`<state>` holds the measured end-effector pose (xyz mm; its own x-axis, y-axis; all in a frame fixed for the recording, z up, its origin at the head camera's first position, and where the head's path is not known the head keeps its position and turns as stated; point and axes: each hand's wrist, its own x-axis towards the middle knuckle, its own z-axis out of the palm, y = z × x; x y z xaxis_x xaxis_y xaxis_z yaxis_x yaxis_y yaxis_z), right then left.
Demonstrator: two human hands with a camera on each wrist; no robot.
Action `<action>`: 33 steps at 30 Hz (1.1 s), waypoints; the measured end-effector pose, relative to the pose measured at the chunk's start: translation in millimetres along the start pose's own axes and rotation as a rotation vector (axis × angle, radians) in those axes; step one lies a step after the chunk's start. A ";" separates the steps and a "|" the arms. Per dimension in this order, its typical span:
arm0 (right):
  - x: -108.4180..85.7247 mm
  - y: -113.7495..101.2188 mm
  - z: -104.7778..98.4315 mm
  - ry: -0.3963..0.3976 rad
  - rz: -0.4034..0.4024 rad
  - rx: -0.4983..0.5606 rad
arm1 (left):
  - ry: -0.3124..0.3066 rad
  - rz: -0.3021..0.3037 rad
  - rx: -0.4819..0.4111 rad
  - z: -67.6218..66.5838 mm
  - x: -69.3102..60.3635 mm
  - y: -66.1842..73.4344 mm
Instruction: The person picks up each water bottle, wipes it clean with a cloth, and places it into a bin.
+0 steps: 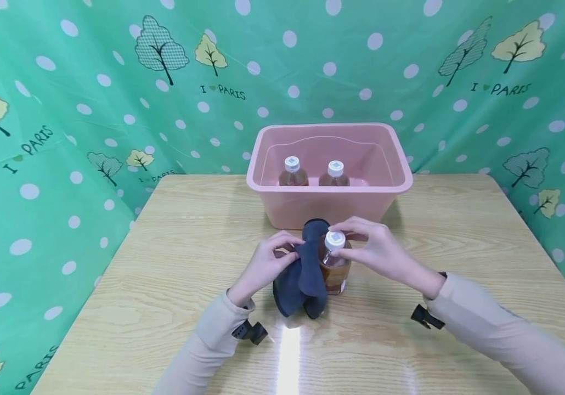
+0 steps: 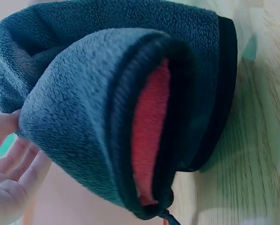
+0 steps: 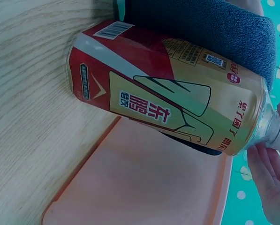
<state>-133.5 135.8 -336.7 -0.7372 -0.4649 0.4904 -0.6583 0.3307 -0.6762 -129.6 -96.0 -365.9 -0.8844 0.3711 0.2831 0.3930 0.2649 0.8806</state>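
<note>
A drink bottle [image 1: 335,274] with a white cap and a red and gold label [image 3: 144,89] stands on the table in front of the pink bin. My right hand [image 1: 373,249] grips it by the cap and neck. Against the bottle's left side lies a dark blue-grey towel [image 1: 307,274], folded over, with black edging. My left hand [image 1: 272,260] pinches the towel between thumb and fingers, as the left wrist view also shows for the towel [image 2: 83,103]. Part of the bottle's left side is hidden by the cloth.
Behind the hands stands a pink plastic bin [image 1: 327,206] with two white-capped bottles in it, one at left [image 1: 292,171] and one at right [image 1: 335,173]. The wooden table [image 1: 174,247] ends at a green patterned curtain [image 1: 114,99] at the back and sides.
</note>
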 end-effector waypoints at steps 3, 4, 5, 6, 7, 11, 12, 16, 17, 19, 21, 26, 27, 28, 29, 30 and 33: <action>0.1 -1.8 1.9 -0.002 -0.005 0.002 | -0.015 0.002 0.029 0.5 -0.9 -7.6; 0.0 -2.2 2.1 -0.002 -0.002 0.006 | -0.026 0.003 0.040 0.7 -1.0 -8.9; -0.1 -2.4 2.3 -0.002 0.000 0.009 | -0.038 -0.004 0.046 0.9 -1.0 -10.2; -0.3 -2.6 2.5 -0.003 0.004 0.013 | -0.053 -0.012 0.050 1.0 -1.2 -11.2; -0.6 -2.7 2.6 -0.004 0.009 0.015 | -0.070 -0.018 0.053 1.1 -1.3 -11.5; -1.1 -3.5 2.7 -0.004 0.019 0.021 | -0.131 -0.052 0.058 1.5 -2.1 -9.3; -1.0 -3.7 2.7 -0.004 0.021 0.024 | -0.141 -0.053 0.060 1.8 -2.2 -10.4; -0.7 -4.7 2.0 -0.011 0.039 0.024 | -0.162 -0.047 0.072 3.3 -1.6 -19.4; -0.6 -4.8 1.8 -0.012 0.043 0.023 | -0.164 -0.041 0.077 3.6 -1.7 -20.4; -0.5 -4.9 1.4 -0.016 0.052 0.021 | -0.163 -0.036 0.083 4.5 -1.6 -22.6; -0.4 -5.3 1.2 -0.017 0.053 0.025 | -0.158 -0.030 0.089 6.2 -1.7 -25.1; 0.0 -6.0 0.8 -0.023 0.042 0.030 | -0.123 -0.012 0.130 10.4 -1.6 -29.9; 0.1 -6.1 0.7 -0.024 0.041 0.027 | -0.114 -0.007 0.141 11.0 -1.5 -30.4; 0.3 -6.1 0.7 -0.027 0.040 0.025 | -0.106 -0.002 0.150 11.5 -1.2 -30.9; 0.4 -6.2 0.7 -0.029 0.040 0.024 | -0.098 0.006 0.159 12.0 -0.9 -31.2; 0.6 -6.4 0.7 -0.030 0.040 0.022 | -0.094 0.014 0.160 12.4 -0.5 -31.5; 1.2 -6.3 0.7 -0.029 0.042 0.022 | -0.086 0.036 0.162 13.2 0.9 -32.4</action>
<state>-130.1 132.5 -332.2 -0.7591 -0.4746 0.4456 -0.6234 0.3328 -0.7075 -139.8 -92.5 -399.2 -0.8469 0.4556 0.2743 0.4660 0.3873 0.7955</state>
